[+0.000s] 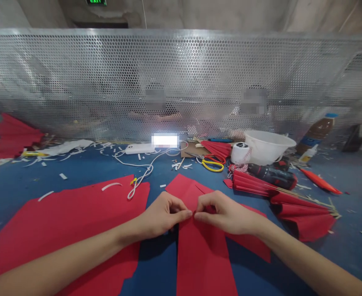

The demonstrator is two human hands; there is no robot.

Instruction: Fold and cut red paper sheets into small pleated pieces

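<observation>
In the middle of the head view, a long red paper strip [202,263] runs from the near edge toward the back. My left hand [164,216] pinches at the strip with thumb and forefinger. Close beside it, my right hand [227,211] pinches at the same spot from the other side, the fingertips almost meeting. What exactly lies between the fingertips is too small to see. Another red piece [251,242] reaches out from under my right forearm. Left of the strip lies a large red sheet [85,213], partly covered by my left forearm.
Scissors [213,164] with red and yellow handles lie beyond my hands. Folded red paper [307,213], a black power tool [271,176], a white bucket [270,146] and a brown bottle [318,131] are at right. A white cord [144,174] and paper scraps lie along a perforated metal screen [113,82].
</observation>
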